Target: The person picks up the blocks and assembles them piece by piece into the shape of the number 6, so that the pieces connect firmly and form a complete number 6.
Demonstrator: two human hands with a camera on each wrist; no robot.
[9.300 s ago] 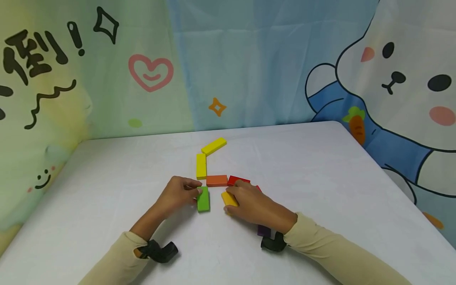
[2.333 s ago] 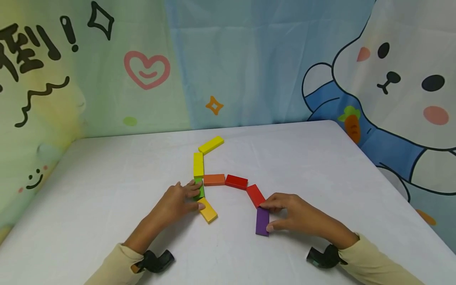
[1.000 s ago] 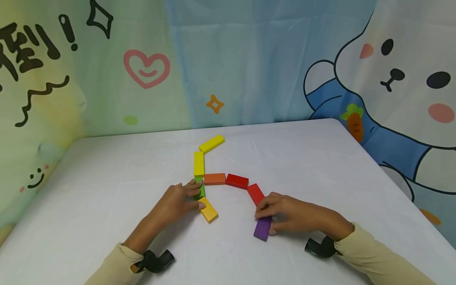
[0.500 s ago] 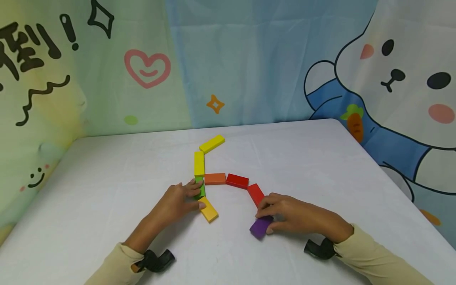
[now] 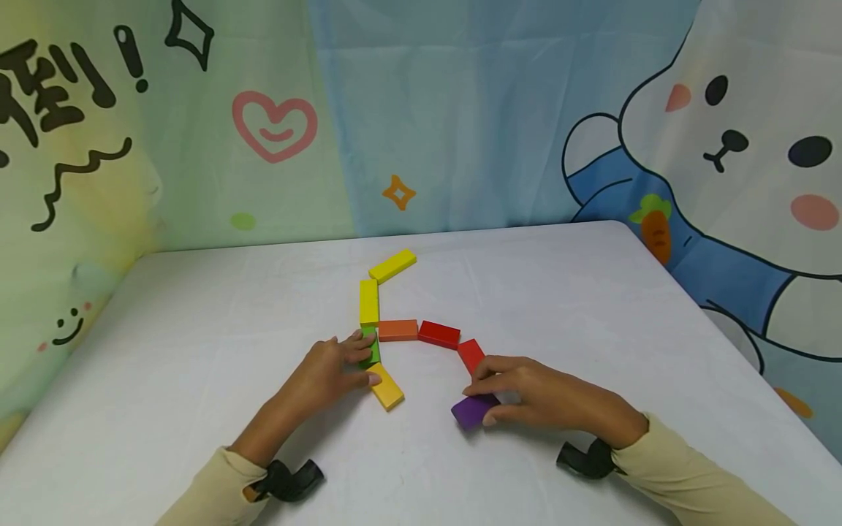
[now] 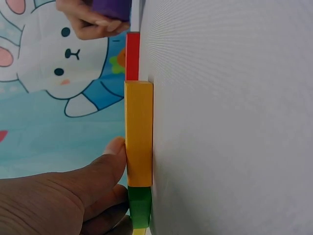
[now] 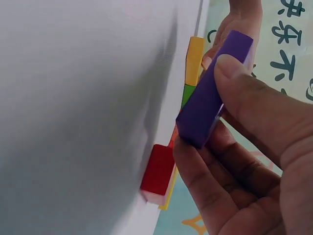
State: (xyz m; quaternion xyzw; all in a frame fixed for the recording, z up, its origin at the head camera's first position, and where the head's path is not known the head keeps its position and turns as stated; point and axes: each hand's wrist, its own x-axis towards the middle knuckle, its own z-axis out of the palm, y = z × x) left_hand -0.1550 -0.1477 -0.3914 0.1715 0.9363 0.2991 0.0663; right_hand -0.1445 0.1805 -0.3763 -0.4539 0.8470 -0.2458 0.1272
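Note:
My right hand (image 5: 539, 391) pinches a purple block (image 5: 475, 411) between thumb and fingers. In the right wrist view the purple block (image 7: 215, 90) is tilted and raised off the table. Beyond it the near red block (image 5: 471, 356) lies partly behind the fingers. My left hand (image 5: 332, 372) rests by the left leg of the block row, its fingers over the green block (image 5: 375, 349) and its thumb touching the amber block (image 5: 388, 389). The left wrist view shows that thumb at the side of the amber block (image 6: 139, 132), with the green block (image 6: 140, 205) partly hidden by fingers.
An orange block (image 5: 397, 331) and a second red block (image 5: 439, 334) join the two legs. Two yellow blocks (image 5: 369, 302) run toward the back, the far one slanted. All lie on a white-covered table (image 5: 559, 285) before a printed cloth backdrop (image 5: 487, 124).
Earlier my right hand held the amber block, which now lies against the green one. Since then it has taken the purple block, lifted and turned it. My left hand has lately stayed still.

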